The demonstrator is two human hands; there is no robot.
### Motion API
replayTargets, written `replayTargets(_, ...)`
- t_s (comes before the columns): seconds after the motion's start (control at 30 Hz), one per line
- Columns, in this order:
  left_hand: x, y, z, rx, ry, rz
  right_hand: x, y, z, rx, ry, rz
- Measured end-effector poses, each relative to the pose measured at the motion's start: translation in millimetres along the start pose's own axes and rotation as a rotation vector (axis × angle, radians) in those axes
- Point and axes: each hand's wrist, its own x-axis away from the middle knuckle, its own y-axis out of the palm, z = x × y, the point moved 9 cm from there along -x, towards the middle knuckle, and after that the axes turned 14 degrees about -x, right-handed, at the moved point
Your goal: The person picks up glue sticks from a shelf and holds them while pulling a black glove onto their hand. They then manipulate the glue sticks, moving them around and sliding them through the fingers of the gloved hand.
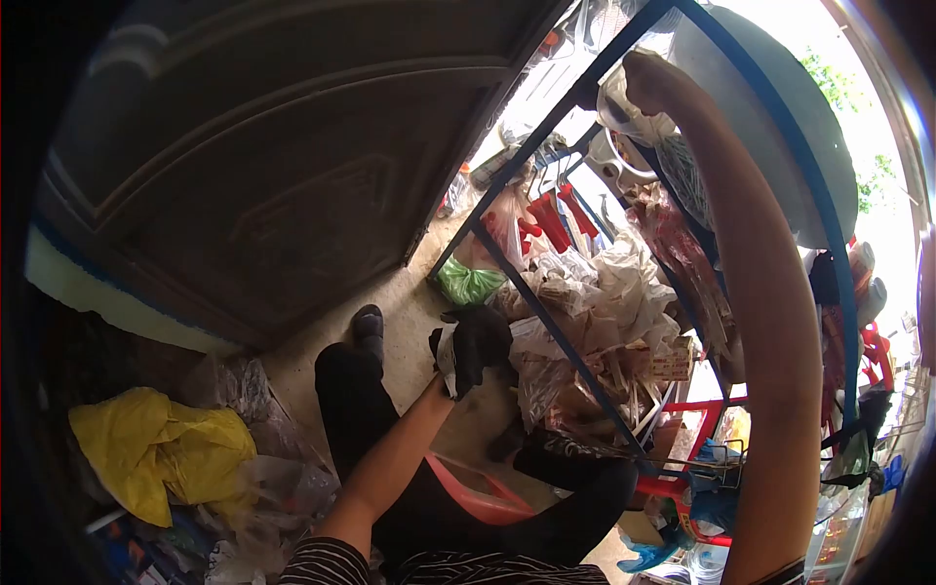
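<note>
A large dark panelled door (pixel 322 185) fills the upper left. To the right stands a blue metal rack (pixel 526 136), with a pale round panel (pixel 780 117) behind its upper part. A heap of crumpled plastic bags (pixel 585 292) sits in and against the rack, under hanging red-handled items (pixel 556 219). A person in black trousers (pixel 356 405) sits with knees apart above the floor (pixel 292 366); a red plastic piece (pixel 478 492) shows between the legs. At lower left lies a yellow bag (pixel 161 448). A small green bag (pixel 468 283) rests near the foot of the rack.

The right arm stretches steeply up beside the rack, elbow nearly straight. The right hand (pixel 663 86) is bent at the wrist, its grip curled in and apparently pinching a clear plastic bag (pixel 634 119), which hangs just below the fist near the rack's top. The left forearm angles up from the lap to the left hand (pixel 466 356), covered by a black glove-like item (pixel 483 331); whether it is worn or held, and how that grip stands, cannot be told.

The step in hand looks like handling the clear bag at the rack; the next move seems to call for a steady right-hand hold, clear of the bars.
</note>
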Motion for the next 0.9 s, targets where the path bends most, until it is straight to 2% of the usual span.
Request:
replayTargets(0.07,-5,17,11,-0.270,0.078,0.194,23,-13,-20,-0.019,0.057,0.005)
replayTargets(0.13,-5,24,18,-0.352,0.103,0.265,22,-20,-22,0.053,-0.040,0.099)
replayTargets(0.2,-9,35,23,-0.396,0.189,0.078,33,-30,-28,0.106,-0.154,0.226)
replayTargets(0.33,-18,37,22,-0.567,0.511,-0.564,90,-47,-39,0.101,-0.266,0.439)
replayTargets(0.4,-20,40,18,-0.546,0.482,-0.642,147,-58,-52,0.049,-0.284,0.550)
replayTargets(0.43,-20,36,14,-0.500,0.376,-0.589,173,-63,-51,0.007,-0.245,0.589)
replayTargets(0.5,-21,40,12,-0.664,0.246,-0.371,229,-68,-41,-0.143,-0.132,0.682)
replayTargets(0.57,-6,80,24,-1.068,0.217,-0.046,289,-59,-21,-0.298,0.023,0.738)
replayTargets(0.6,2,108,27,-1.343,0.356,-0.107,321,-47,-11,-0.353,0.103,0.738)
replayTargets(0.63,9,135,28,-1.615,0.509,-0.175,350,-22,4,-0.536,0.207,0.699)
replayTargets(0.67,17,152,25,-1.760,0.622,-0.214,379,12,14,-0.721,0.304,0.656)
replayTargets(0.73,22,153,10,-1.681,0.520,-0.179,436,103,14,-1.208,0.562,0.515)
replayTargets(0.8,28,127,-12,-1.364,0.283,-0.037,480,211,2,-1.567,0.627,0.435)
replayTargets(0.9,45,76,-47,-0.862,0.021,0.211,537,301,-26,-1.659,0.783,0.401)
